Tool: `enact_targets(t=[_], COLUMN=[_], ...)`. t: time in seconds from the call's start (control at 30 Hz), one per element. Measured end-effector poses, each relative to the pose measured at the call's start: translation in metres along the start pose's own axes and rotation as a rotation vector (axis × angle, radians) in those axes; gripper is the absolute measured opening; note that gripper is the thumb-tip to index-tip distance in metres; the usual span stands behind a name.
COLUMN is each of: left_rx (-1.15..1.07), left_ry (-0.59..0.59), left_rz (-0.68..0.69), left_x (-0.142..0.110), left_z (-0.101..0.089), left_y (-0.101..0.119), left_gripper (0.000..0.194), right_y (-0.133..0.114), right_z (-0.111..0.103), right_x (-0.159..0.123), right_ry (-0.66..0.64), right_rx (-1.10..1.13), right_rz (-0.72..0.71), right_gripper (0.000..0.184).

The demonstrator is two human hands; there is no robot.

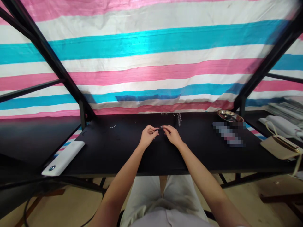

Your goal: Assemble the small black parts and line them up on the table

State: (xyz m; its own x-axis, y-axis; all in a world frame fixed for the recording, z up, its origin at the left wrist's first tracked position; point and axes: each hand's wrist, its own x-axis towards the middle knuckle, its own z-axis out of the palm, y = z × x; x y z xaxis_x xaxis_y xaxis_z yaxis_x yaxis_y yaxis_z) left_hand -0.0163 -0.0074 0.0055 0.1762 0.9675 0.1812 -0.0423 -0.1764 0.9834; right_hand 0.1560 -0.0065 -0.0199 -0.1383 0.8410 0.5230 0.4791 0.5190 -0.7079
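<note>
Over the middle of the black table (104, 157), my left hand (148, 136) and my right hand (172, 134) face each other, a short gap apart. Between their fingertips runs a small, thin dark piece (159, 129); it is too small for me to tell its kind. The fingers of both hands are pinched on it, one hand at each end. Just beyond my right hand lies a short strand of grey beads or lumps (179, 119). A row of small comb-like pieces (164, 113) sits at the table's back edge.
A white power bank-like box (63, 159) lies at the left edge. To the right are a shiny metal dish (230, 116), a blurred-out item (228, 135) and a beige bag (279, 146). White scraps (113, 126) lie back left. Black frame posts and a striped sheet (146, 69) stand behind.
</note>
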Motion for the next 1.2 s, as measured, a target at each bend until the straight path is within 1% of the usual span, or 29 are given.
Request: enact_targets(t=[0.2, 0.33, 0.57, 0.7, 0.8, 0.97, 1.07, 1.2], left_rx=[-0.088, -0.155, -0.218, -0.255, -0.228, -0.099, -0.079, -0.062], left_ry=[0.054, 0.074, 0.130, 0.144, 0.143, 0.197, 0.213, 0.167], left_rz=[0.006, 0.009, -0.057, -0.070, -0.060, -0.015, -0.009, -0.005], left_x=[-0.004, -0.006, -0.009, -0.010, -0.010, -0.013, -0.015, -0.014], left_z=[0.002, 0.005, 0.010, 0.010, 0.010, 0.014, 0.015, 0.014], left_y=[0.001, 0.000, 0.002, 0.003, 0.004, 0.007, 0.007, 0.007], left_gripper=[0.032, 0.033, 0.036, 0.038, 0.038, 0.038, 0.037, 0.035], right_y=[-0.007, -0.009, -0.013, -0.014, -0.014, -0.010, -0.006, -0.004], right_z=[-0.001, -0.002, -0.007, -0.007, -0.008, -0.007, -0.006, -0.004], right_x=[-0.001, -0.001, -0.002, -0.003, -0.002, -0.002, -0.002, -0.003], right_ry=[0.011, 0.047, 0.093, 0.080, 0.069, 0.125, 0.149, 0.166], right_rx=[0.026, 0.055, 0.042, 0.031, -0.010, -0.083, -0.142, -0.198], right_rz=[-0.025, -0.036, -0.034, -0.056, -0.099, -0.179, -0.179, -0.163], right_gripper=[0.029, 0.028, 0.027, 0.028, 0.029, 0.030, 0.032, 0.034])
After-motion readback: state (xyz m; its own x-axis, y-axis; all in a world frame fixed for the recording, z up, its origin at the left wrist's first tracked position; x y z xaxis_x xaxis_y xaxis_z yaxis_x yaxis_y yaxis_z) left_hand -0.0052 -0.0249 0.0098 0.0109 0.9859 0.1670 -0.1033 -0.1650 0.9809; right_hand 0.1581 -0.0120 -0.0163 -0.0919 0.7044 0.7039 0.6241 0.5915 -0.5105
